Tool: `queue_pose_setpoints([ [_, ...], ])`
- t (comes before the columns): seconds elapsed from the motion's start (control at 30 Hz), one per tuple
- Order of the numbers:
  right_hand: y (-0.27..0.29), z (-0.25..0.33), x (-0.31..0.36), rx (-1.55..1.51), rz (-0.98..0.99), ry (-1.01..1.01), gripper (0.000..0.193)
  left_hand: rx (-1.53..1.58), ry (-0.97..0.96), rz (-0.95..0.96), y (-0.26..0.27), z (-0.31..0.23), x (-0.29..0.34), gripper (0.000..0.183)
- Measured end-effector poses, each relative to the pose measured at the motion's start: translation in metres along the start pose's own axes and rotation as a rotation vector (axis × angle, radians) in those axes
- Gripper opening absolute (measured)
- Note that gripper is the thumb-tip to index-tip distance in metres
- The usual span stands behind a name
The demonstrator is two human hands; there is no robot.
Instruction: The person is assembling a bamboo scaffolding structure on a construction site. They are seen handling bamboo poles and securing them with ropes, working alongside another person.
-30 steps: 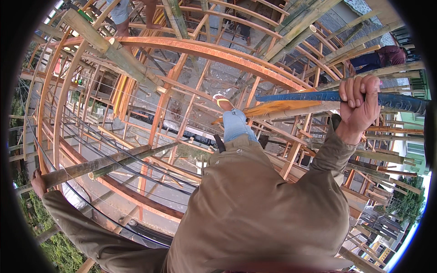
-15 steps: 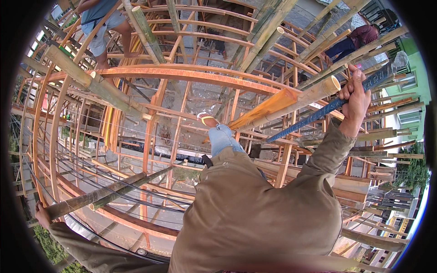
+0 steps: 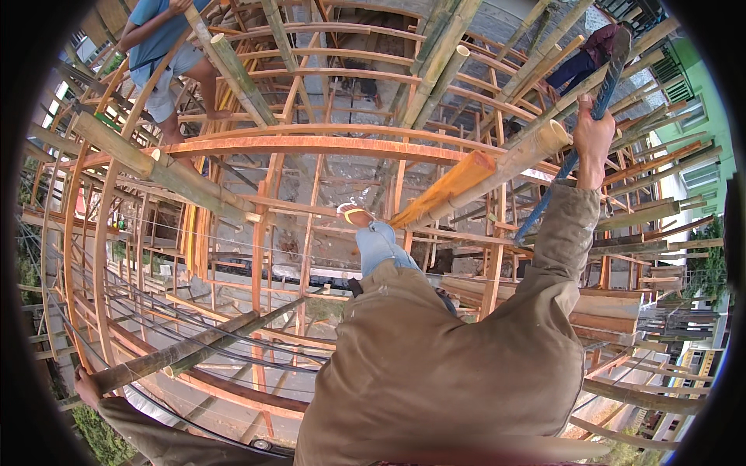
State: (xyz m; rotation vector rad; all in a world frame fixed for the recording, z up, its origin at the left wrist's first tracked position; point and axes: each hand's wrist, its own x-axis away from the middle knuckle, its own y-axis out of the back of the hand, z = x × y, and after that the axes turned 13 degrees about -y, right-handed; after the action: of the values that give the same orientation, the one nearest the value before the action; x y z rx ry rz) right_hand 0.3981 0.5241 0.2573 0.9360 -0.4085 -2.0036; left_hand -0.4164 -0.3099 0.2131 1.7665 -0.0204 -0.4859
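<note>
Grip on right: right hand point(image 3: 593, 144) is closed around a long blue tool point(image 3: 612, 81), held up clear of the frame. Dark curved end points up and away, blue length runs down just beside the sleeve point(image 3: 553, 237). Left hand point(image 3: 88, 387) is far out to the left, touching a dark bamboo pole point(image 3: 175, 353); can't tell if its fingers are wrapped or just resting.

Hard to see: most right-hand fingers are behind the palm, so exact finger placement is unclear. Tool's dark end overlaps a person in a dark red top point(image 3: 600, 45), can't make out its type. Left fingers mostly hidden. Blurred strip across the bottom edge. Co-worker in a blue shirt point(image 3: 155, 39) is cut off at the top.

Surroundings: open timber frame, curved beam point(image 3: 311, 146) across the middle, grey ground visible well below. Sandalled foot point(image 3: 355, 215) is near an orange plank point(image 3: 449, 186), which lies alongside a thick bamboo pole point(image 3: 530, 155). Green building point(image 3: 719, 124) at far right.
</note>
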Motion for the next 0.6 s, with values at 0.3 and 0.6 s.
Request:
queue_pose_setpoints([
  [0.3,-0.012,0.034,-0.016,0.175,0.173,0.139,0.039,-0.029,-0.012,-0.003,0.002,0.000,0.000,0.039],
  [0.6,-0.035,0.056,-0.016,0.374,0.364,0.322,0.037,-0.079,0.105,-0.018,0.004,0.000,-0.001,0.039],
])
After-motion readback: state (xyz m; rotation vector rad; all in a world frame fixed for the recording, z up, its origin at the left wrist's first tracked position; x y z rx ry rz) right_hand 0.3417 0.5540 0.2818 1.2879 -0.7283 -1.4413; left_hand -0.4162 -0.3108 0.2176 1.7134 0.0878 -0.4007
